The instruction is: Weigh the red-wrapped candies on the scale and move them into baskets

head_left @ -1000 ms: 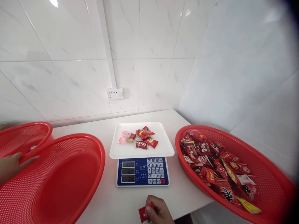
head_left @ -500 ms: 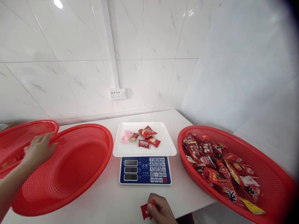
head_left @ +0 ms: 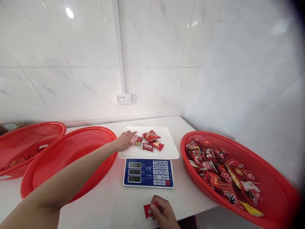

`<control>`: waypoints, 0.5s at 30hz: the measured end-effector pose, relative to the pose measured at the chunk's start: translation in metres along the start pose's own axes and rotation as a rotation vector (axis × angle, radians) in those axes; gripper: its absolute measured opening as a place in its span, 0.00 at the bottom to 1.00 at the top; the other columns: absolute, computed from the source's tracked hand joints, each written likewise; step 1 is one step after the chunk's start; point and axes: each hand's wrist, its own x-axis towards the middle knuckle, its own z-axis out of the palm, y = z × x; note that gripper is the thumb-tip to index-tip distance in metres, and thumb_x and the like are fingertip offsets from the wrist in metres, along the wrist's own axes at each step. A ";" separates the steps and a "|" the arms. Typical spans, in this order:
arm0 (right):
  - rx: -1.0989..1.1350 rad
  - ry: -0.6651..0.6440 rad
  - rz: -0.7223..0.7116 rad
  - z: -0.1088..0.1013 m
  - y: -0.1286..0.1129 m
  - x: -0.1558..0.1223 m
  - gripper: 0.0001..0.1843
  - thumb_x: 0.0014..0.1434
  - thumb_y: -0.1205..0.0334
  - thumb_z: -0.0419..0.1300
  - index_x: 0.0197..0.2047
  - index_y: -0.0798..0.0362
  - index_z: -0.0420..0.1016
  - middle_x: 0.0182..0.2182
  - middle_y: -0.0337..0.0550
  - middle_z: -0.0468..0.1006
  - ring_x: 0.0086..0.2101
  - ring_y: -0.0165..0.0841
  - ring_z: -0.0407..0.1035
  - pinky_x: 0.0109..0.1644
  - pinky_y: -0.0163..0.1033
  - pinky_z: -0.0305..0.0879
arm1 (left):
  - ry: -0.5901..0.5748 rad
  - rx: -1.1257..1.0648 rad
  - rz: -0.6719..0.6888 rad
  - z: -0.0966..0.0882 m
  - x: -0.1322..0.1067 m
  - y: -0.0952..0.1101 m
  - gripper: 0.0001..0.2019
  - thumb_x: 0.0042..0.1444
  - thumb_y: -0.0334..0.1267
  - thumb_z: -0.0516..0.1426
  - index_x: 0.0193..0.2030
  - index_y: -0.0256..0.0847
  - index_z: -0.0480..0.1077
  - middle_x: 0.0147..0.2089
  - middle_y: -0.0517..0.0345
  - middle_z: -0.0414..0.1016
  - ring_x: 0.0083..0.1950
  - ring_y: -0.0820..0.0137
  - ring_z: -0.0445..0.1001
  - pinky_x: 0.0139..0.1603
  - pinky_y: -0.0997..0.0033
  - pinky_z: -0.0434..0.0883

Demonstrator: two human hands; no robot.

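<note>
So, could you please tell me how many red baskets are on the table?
3: the far-left basket, the middle basket beside the scale, and the right basket holding wrapped snacks.

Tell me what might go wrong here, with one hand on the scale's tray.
The left hand lies on the white tray, so its weight may skew the scale reading. Its forearm crosses the middle red basket and could nudge it. The basket of sweets seems to overhang the table edge and might tip.
</note>
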 end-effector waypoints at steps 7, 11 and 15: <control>0.001 -0.005 -0.002 0.001 -0.003 -0.001 0.25 0.57 0.42 0.50 0.20 0.53 0.61 0.18 0.37 0.64 0.22 0.27 0.58 0.27 0.33 0.52 | 0.188 0.035 -0.204 -0.026 -0.036 -0.008 0.26 0.52 0.32 0.50 0.59 0.46 0.55 0.54 0.51 0.62 0.45 0.64 0.73 0.40 0.67 0.72; 0.007 -0.021 -0.006 0.001 0.000 -0.001 0.26 0.57 0.41 0.50 0.20 0.54 0.61 0.19 0.38 0.65 0.23 0.28 0.59 0.28 0.33 0.53 | 0.278 0.130 -0.329 -0.049 -0.067 -0.019 0.24 0.54 0.38 0.52 0.59 0.41 0.57 0.57 0.43 0.60 0.55 0.50 0.65 0.50 0.50 0.65; 0.006 -0.046 -0.012 0.002 0.005 0.000 0.26 0.57 0.40 0.49 0.20 0.54 0.62 0.18 0.38 0.65 0.22 0.28 0.59 0.27 0.33 0.52 | 0.246 0.132 -0.262 -0.038 -0.065 0.000 0.22 0.58 0.46 0.50 0.57 0.43 0.61 0.59 0.48 0.63 0.61 0.53 0.57 0.58 0.52 0.58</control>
